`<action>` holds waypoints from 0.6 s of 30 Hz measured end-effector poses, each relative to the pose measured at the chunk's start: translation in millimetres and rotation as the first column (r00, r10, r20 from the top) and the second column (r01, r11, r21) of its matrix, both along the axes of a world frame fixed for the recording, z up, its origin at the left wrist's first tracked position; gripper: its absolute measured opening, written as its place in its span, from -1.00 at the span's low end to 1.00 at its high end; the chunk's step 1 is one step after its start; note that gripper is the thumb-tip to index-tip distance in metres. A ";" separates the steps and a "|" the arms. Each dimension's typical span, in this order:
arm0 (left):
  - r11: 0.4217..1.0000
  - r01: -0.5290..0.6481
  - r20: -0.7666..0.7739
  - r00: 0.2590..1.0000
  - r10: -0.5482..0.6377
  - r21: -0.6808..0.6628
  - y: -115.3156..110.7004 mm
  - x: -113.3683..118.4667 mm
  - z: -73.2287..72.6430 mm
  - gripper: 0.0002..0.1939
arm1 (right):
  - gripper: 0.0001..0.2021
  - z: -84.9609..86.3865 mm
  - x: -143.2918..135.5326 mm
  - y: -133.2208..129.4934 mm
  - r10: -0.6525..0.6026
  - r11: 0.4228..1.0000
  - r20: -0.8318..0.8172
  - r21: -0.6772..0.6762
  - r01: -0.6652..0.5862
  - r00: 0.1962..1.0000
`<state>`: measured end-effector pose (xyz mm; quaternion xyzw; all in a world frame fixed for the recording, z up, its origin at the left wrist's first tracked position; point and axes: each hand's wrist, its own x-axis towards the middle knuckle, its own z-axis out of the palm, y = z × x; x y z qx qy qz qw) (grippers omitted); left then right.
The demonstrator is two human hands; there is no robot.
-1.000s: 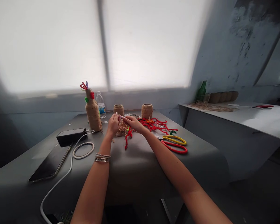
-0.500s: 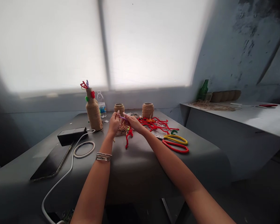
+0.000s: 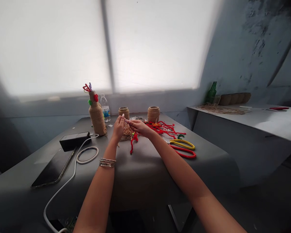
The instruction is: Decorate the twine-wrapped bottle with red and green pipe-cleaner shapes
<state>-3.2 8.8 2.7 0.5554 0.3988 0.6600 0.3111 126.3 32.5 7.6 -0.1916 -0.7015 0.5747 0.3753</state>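
Note:
My left hand (image 3: 118,128) and my right hand (image 3: 140,127) meet above the middle of the table, fingers pinched close together. Between their fingertips shows a short piece of purple pipe cleaner (image 3: 126,121), mostly hidden by the fingers. Below them lies a tangle of brown twine (image 3: 126,133), with a red pipe cleaner (image 3: 134,142) beside it. More red pipe cleaners (image 3: 168,127) are spread out past my right hand. Scissors (image 3: 184,148) with one yellow and one red handle rest near my right forearm.
A twine-wrapped bottle (image 3: 97,116) stands left, near a plastic water bottle (image 3: 105,108). Two twine-wrapped jars (image 3: 153,114) are at the back. A phone (image 3: 53,168), black box (image 3: 74,140), white cable (image 3: 74,171) and tape roll (image 3: 87,155) lie left. A green bottle (image 3: 211,94) stands on another table.
My right hand has turned and its fingers have straightened towards my left fingertips. Less of the purple pipe cleaner shows between them. My left hand has barely moved.

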 end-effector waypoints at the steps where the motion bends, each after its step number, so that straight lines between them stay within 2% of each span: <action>1: 1.000 0.028 0.024 0.999 -0.028 0.004 0.4 0.6 0.3 -0.68 | -0.61 -1.4 -2.3 1.1 -0.031 0.999 0.004 0.034 0.031 1.000; 4: 0.999 0.037 0.004 0.999 -0.037 0.016 1.5 0.5 -0.4 -0.69 | -0.56 -6.0 -7.9 5.2 -0.116 0.985 0.022 0.131 0.113 0.993; 8: 0.987 -0.129 -0.156 0.977 0.143 0.096 0.8 -1.4 -2.4 -0.71 | -0.56 -8.4 -7.4 9.0 -0.143 0.977 0.096 0.174 0.125 0.985; 13: 0.965 -0.207 -0.243 0.939 0.242 0.162 0.5 -5.1 -3.0 -0.74 | -0.53 -3.7 -2.0 1.0 -0.027 0.993 0.209 0.119 0.002 0.978; 16: 0.957 -0.228 -0.227 0.937 0.265 0.177 2.7 -7.9 -3.5 -0.76 | -0.53 -1.5 -1.9 -5.9 0.066 0.994 0.229 0.071 -0.084 0.971; 18: 0.960 -0.224 -0.200 0.946 0.256 0.167 5.4 -8.7 -4.7 -0.74 | -0.58 -1.0 -2.4 -7.7 0.082 0.994 0.231 0.047 -0.095 0.969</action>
